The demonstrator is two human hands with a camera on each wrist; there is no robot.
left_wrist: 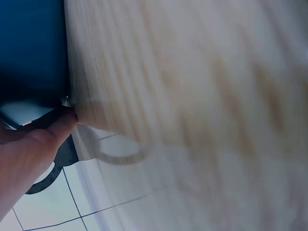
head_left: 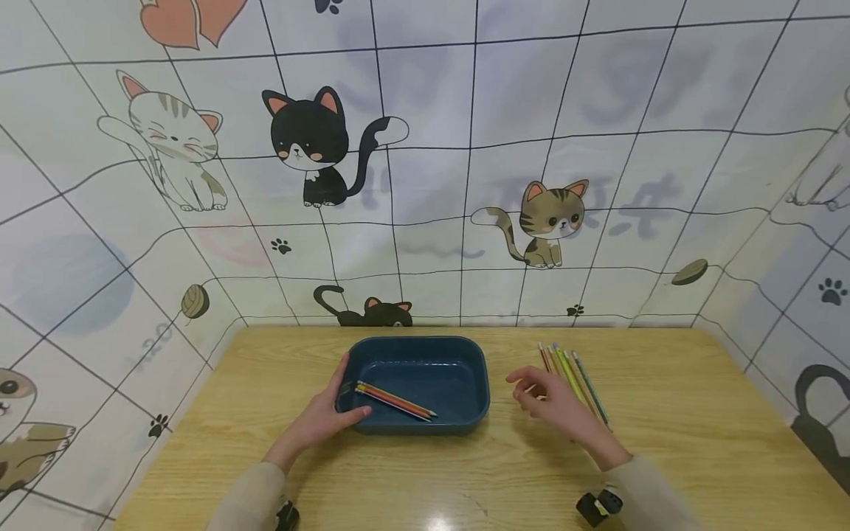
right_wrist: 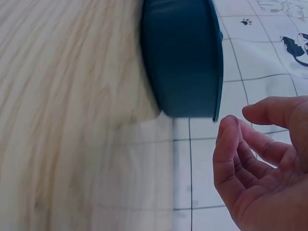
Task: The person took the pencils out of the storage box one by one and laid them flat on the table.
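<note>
A dark blue rectangular dish [head_left: 418, 428] sits on the table, with a few orange and red pencils [head_left: 397, 400] lying slanted inside it. My left hand [head_left: 325, 413] grips the dish's left end, thumb over the near rim and fingers along the outer side. In the left wrist view the thumb [left_wrist: 36, 147] is against the dish [left_wrist: 33, 43]. To the right of the dish, my right hand [head_left: 554, 402] hovers with loosely bent fingers and holds nothing. Partly hidden behind it lies a loose bunch of coloured pencils [head_left: 587, 383], yellow and green among them.
The light wooden table [head_left: 425, 479] meets a white cloth backdrop [head_left: 432, 184] at its back edge and both sides. Black grid lines and cartoon cats are printed on the cloth. A small black device [head_left: 600, 507] is strapped at the right wrist.
</note>
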